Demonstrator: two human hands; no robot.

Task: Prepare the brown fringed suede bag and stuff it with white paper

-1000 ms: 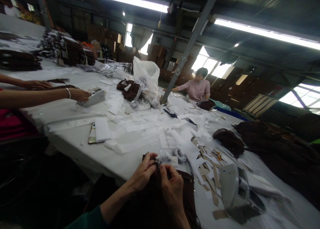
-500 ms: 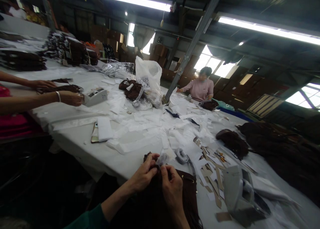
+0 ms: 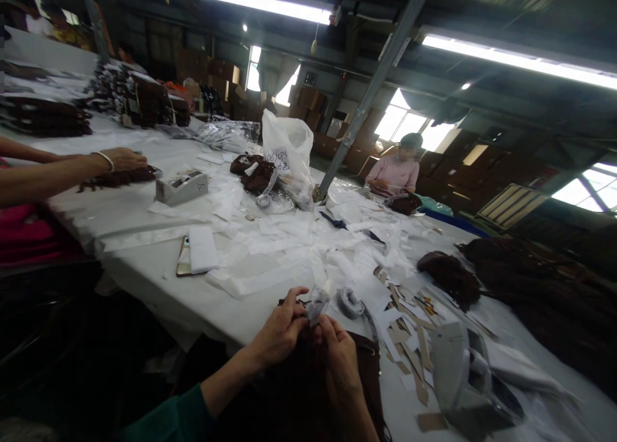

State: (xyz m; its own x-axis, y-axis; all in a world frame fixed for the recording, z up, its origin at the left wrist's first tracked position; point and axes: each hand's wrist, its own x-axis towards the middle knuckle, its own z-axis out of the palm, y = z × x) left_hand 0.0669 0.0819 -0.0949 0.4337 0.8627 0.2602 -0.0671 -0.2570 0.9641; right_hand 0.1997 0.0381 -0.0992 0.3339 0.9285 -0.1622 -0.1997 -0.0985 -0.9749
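Observation:
At the table's near edge, a dark brown item (image 3: 367, 365) with metal eyelets, perhaps a bag, hangs towards me. My left hand (image 3: 284, 326) is closed in a pinch at its top edge. Beside it, my right hand (image 3: 337, 349) also pinches there, fingertips close to the left ones. A crumpled, see-through greyish piece (image 3: 317, 305) stands up between the fingertips. The fingers hide exactly what each hand grips. Just beyond lies a coiled grey strip (image 3: 351, 302).
A tape dispenser (image 3: 453, 371) and scattered card strips (image 3: 405, 333) lie to the right. Left are a phone (image 3: 183, 262) with white paper and another tape dispenser (image 3: 180, 188). A co-worker's hand (image 3: 123, 159) works at the left; a person (image 3: 395, 169) sits across. A pole (image 3: 366, 95) rises behind.
My fingers have shifted slightly at the brown item's edge, and the see-through piece shows more. The left co-worker's hand has moved off the tape dispenser. The person across has drawn an arm in.

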